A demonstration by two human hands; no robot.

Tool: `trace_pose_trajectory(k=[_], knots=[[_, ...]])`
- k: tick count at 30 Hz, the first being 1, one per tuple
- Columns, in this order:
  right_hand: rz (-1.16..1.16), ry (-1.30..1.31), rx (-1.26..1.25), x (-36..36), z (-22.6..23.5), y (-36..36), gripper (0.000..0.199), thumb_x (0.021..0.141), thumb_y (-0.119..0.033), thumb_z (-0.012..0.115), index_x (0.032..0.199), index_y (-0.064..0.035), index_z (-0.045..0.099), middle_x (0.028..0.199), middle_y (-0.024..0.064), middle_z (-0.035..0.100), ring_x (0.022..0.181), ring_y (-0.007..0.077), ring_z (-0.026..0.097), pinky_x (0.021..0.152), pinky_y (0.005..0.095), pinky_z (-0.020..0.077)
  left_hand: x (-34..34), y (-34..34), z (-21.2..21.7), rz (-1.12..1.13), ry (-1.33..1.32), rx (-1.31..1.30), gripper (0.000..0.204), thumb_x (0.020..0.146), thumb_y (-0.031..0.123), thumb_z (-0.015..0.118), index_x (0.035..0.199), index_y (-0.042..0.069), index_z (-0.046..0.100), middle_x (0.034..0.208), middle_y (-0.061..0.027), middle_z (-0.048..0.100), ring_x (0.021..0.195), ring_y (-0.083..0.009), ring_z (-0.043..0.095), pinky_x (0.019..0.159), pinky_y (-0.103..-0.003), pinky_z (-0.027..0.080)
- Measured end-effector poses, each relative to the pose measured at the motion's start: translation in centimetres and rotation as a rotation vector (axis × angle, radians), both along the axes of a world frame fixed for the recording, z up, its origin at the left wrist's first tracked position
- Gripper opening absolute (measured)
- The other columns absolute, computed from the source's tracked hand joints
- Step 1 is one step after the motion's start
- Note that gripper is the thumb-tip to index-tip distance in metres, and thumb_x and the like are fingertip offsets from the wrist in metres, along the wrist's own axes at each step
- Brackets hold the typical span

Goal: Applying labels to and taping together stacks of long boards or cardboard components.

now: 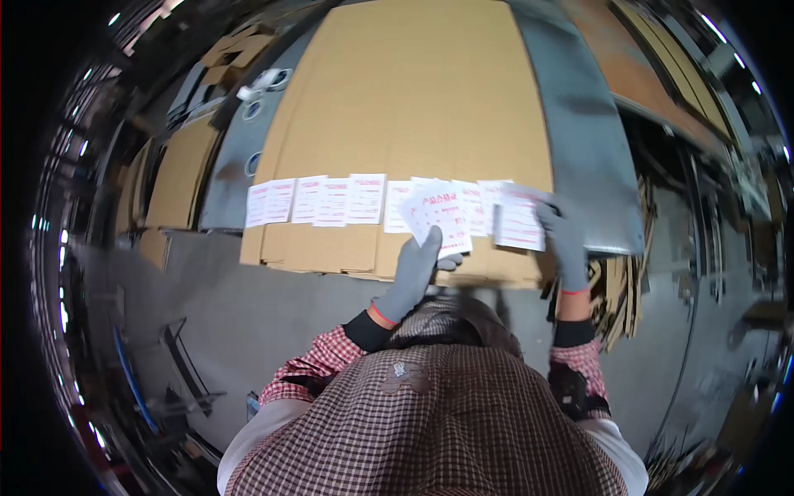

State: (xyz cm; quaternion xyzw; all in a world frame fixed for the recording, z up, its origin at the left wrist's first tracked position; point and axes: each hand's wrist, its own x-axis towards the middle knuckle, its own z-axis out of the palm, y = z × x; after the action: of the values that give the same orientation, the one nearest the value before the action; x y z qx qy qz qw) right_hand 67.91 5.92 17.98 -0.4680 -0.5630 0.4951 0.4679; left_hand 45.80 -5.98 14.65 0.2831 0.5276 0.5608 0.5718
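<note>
My left hand (412,274), in a grey glove, grips a few white slips printed in red (438,217), its thumb pressed over their lower part. A single white slip (519,221) is pinched at its right edge by my gloved right hand (566,240); slight blur hides whether it touches the cardboard. Beneath both hands lies a stack of flat brown cardboard (405,99). Across its near part runs a row of similar white slips (327,201), some overlapping. The slips in my left hand partly cover those behind them.
The cardboard rests on a grey-blue table (591,149). Rolls of tape (252,107) sit at its left side. Further left stand more cardboard sheets (180,174). Strips of cardboard (620,302) are piled below the table's right end, and a blue bar (132,376) stands at lower left.
</note>
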Motion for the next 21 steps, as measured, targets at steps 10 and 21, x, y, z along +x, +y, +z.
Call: trace_pose_trajectory(k=[10, 21], knots=[[0.176, 0.057, -0.57, 12.1, -13.5, 14.1, 0.048, 0.097, -0.044, 0.051, 0.125, -0.0057, 0.058, 0.114, 0.0101, 0.063, 0.102, 0.0216, 0.06, 0.081, 0.0315, 0.0502, -13.4, -9.3, 5.0, 0.458, 0.729, -0.027, 0.049, 0.102, 0.04, 0.042, 0.112, -0.004, 0.06, 0.097, -0.01, 0.067, 0.084, -0.0154, 0.063, 0.075, -0.03, 0.05], [0.039, -0.304, 0.331, -10.8, 1.7, 11.4, 0.033, 0.096, -0.016, 0.053, 0.121, 0.0052, 0.057, 0.118, 0.0125, 0.062, 0.109, 0.0217, 0.057, 0.094, 0.0306, 0.0451, -45.8, -17.6, -2.8, 0.982, 0.462, -0.06, 0.041, 0.096, 0.032, 0.056, 0.125, 0.003, 0.056, 0.11, -0.0037, 0.065, 0.094, -0.0136, 0.064, 0.077, -0.031, 0.053]])
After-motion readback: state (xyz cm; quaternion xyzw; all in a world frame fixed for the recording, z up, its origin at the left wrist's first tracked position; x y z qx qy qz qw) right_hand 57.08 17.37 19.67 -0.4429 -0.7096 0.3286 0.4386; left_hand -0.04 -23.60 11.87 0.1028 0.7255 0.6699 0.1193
